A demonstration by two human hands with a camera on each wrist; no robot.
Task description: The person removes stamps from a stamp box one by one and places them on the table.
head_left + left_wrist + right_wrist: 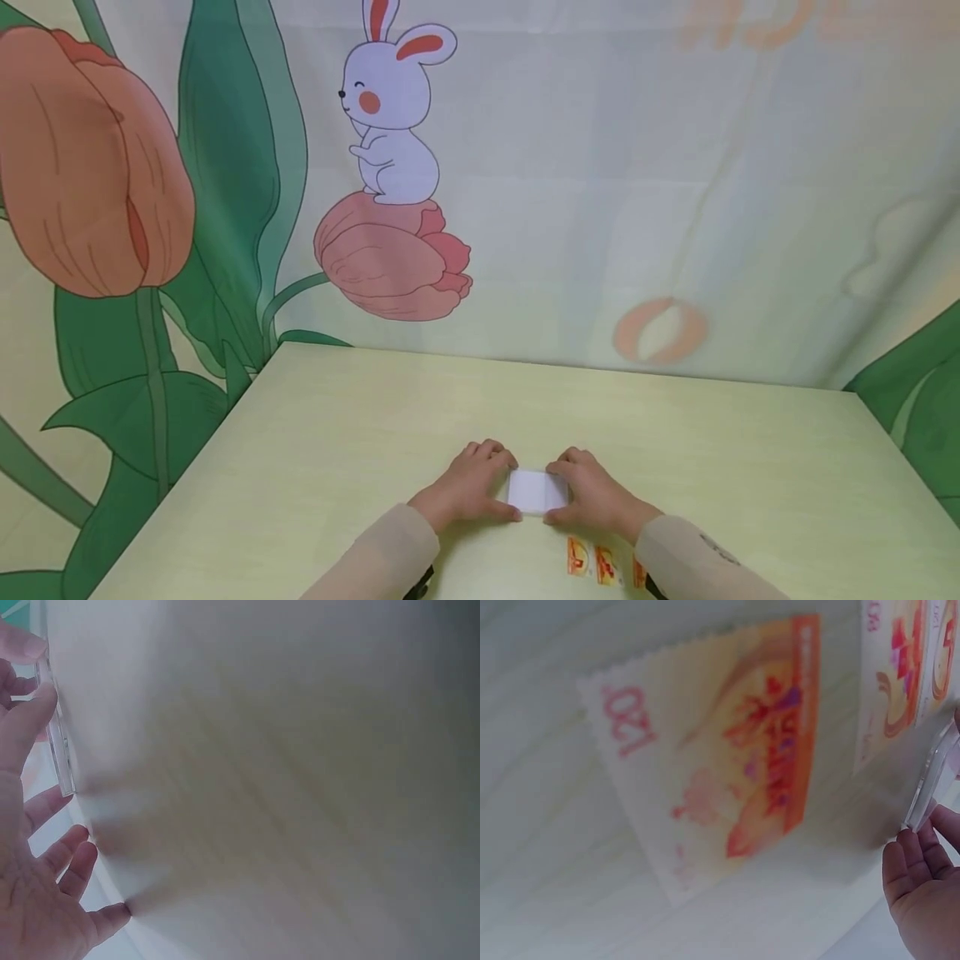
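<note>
A small flat rectangular case [532, 492], white on top with clear plastic edges, lies at the front middle of the table between both hands. My left hand [474, 485] pinches its left end, thumb at the near edge and fingers at the far edge. At the opposite end my right hand [598, 493] grips in the same way. The clear rim [61, 761] also shows in the left wrist view, where some left fingertips touch the tabletop. Close by the right hand lie orange-and-red postage stamps; one stamp [742, 750] reads 120, and beside it is another stamp [894, 667].
The pale yellow-green table [360, 417] stretches out around the hands. Behind it hangs a cloth backdrop [555, 167] printed with a rabbit and tulips. A third stamp [639, 573] is partly covered by the right sleeve [690, 558].
</note>
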